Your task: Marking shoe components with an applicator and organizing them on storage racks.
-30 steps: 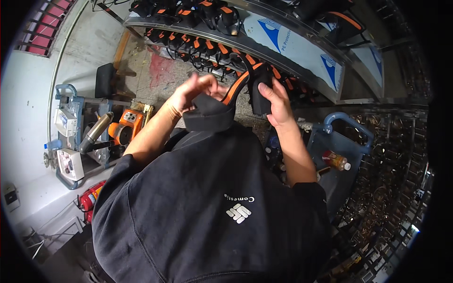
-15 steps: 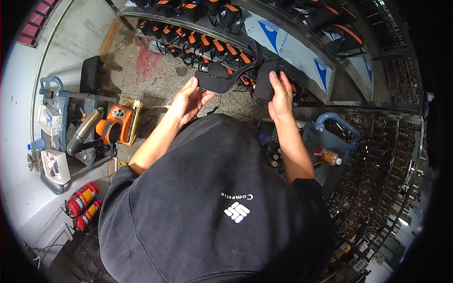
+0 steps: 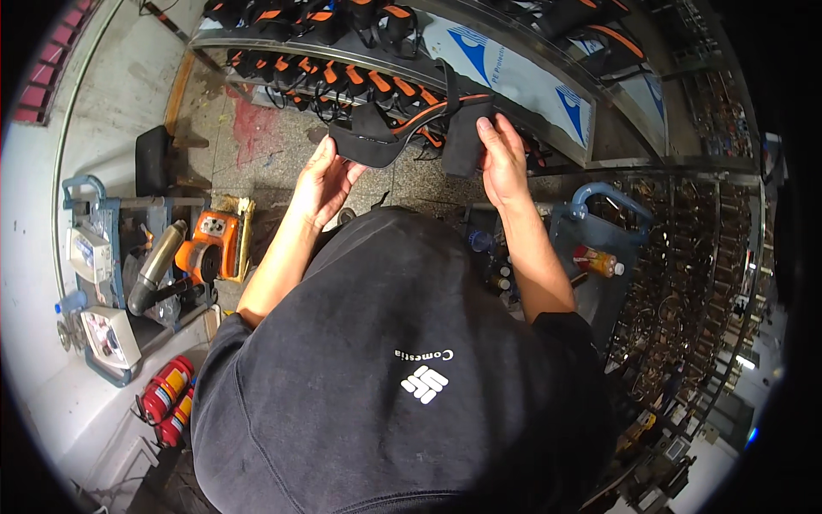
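Observation:
A black block-heeled sandal [image 3: 368,147] is held up in front of me, lying sideways between my hands. My left hand [image 3: 322,184] grips its toe end, thumb above and fingers underneath. Around the thick heel closes my right hand [image 3: 505,163], with the thumb on the near face. An orange strip of insole shows along the upper edge, and an ankle strap rises near the heel. Just beyond the sandal, rows of similar black and orange shoes [image 3: 330,73] stand on a metal shelf.
To the left stands a blue trolley [image 3: 107,368] carrying an orange machine [image 3: 214,236] and a metal pipe [image 3: 158,265]. Red fire extinguishers [image 3: 167,390] are behind it. On the right, a drink bottle [image 3: 598,261] lies by a blue handle [image 3: 612,206]. Metal racks [image 3: 685,283] fill the far right.
The sandal has tipped in my hands, so more of its orange insole shows. Both hands keep their hold and sit slightly further left in the picture.

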Motion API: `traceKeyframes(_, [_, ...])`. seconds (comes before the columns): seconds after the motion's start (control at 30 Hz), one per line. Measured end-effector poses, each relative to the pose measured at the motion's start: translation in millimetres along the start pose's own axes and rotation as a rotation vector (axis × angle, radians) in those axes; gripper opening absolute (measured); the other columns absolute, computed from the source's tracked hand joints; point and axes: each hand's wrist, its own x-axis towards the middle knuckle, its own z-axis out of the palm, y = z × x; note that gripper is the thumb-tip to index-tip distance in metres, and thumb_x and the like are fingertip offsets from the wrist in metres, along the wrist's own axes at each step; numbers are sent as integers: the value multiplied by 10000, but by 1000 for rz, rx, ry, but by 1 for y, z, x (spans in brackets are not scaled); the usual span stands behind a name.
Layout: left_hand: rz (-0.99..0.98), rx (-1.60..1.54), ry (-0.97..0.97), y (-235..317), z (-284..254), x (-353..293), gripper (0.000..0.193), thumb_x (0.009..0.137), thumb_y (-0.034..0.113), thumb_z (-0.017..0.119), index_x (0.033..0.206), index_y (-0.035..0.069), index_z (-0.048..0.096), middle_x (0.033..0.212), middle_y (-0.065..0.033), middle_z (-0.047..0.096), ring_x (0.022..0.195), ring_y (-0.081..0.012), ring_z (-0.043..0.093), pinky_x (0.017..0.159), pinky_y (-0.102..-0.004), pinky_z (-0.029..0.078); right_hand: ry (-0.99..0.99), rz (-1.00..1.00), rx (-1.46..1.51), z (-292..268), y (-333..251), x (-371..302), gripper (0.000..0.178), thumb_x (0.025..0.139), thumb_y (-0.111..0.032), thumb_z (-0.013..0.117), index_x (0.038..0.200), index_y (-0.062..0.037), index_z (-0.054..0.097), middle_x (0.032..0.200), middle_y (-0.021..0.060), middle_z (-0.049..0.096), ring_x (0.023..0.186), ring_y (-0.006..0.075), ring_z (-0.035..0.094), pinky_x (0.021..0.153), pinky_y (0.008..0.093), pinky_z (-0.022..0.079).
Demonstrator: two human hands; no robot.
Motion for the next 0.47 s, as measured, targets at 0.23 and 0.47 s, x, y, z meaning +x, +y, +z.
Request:
traceKeyframes(0.23, [-91, 78, 61, 15, 39, 2, 499, 988, 365, 673, 1397, 106, 554, 1304, -102, 659, 1001, -190, 686, 780, -290, 562, -29, -76, -244, 1, -52, -16, 323, 948, -113, 635, 1261, -32, 622, 1087, 50, 695, 912, 133, 632, 836, 247, 509])
traceKeyframes(0.47, [-103, -95, -501, 23, 82, 23, 587, 1022, 537, 519, 1418, 104, 548, 1370, -195, 622, 1201, -358, 650, 977, -438, 551, -93, -341, -112, -16, -197, -33, 491, 865, -25, 679, 1334, 14, 540, 1137, 101, 675, 957, 171, 629, 908, 306, 507])
